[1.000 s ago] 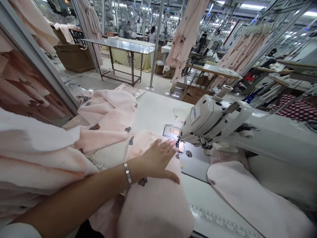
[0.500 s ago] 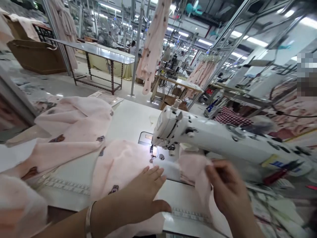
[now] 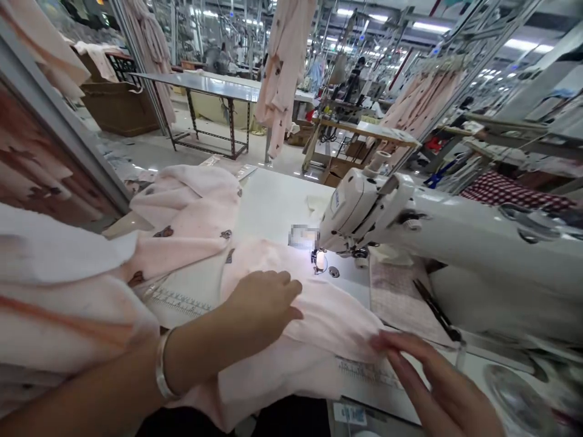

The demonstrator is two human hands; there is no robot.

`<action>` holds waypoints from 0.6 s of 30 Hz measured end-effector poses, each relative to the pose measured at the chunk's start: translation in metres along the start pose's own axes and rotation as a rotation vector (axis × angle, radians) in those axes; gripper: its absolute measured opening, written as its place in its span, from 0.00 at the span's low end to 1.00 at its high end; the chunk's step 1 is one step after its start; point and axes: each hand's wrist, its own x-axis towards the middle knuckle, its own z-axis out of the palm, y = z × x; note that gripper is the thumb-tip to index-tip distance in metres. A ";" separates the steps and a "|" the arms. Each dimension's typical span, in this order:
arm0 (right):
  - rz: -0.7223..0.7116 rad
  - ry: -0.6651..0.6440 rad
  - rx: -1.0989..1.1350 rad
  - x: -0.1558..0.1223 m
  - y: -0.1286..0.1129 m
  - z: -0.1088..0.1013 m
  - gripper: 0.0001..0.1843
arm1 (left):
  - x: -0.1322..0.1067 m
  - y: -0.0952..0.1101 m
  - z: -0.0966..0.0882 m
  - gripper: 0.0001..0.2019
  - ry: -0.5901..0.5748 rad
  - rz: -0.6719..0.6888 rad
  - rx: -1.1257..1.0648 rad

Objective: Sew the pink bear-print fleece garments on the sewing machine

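Note:
Pale pink fabric [image 3: 330,312] with small dark printed motifs lies across the sewing table, its far edge beside the needle and presser foot [image 3: 317,260] of a white sewing machine [image 3: 359,203]. My left hand [image 3: 268,303], with a silver bangle at the wrist, rests on this fabric left of the needle. Its fingers are bent and bunched on the cloth, and their tips are partly hidden. At the right corner of the fabric, my right hand [image 3: 428,370] pinches the edge between thumb and forefinger. Its fingertips are slightly blurred.
More pink fabric [image 3: 191,194] is heaped at the left. Dark thread snips [image 3: 437,309] lie on a pinkish cloth [image 3: 396,285] beneath the machine arm. A printed ruler strip [image 3: 182,301] runs along the table's front. Beyond stand a metal table [image 3: 204,85] and hanging pink garments [image 3: 282,73].
My left hand has gone from flat with spread fingers to bent fingers. My right hand has brought the fabric edge down and out from beside the machine. The view has shifted left.

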 end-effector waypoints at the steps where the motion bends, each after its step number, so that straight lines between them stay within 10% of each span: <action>1: -0.123 -0.033 -0.030 0.023 -0.005 0.004 0.11 | -0.001 0.003 0.007 0.10 -0.023 0.005 0.042; 7: -0.151 -0.181 -0.169 0.125 -0.009 0.047 0.13 | -0.002 0.002 0.038 0.14 0.055 0.042 0.094; 13: -0.209 -0.276 -0.036 0.113 -0.015 0.043 0.10 | 0.008 0.003 0.035 0.31 0.126 0.049 -0.053; 18: -0.233 -0.220 0.086 0.088 -0.014 -0.013 0.12 | 0.006 -0.005 0.011 0.13 0.004 0.122 -0.315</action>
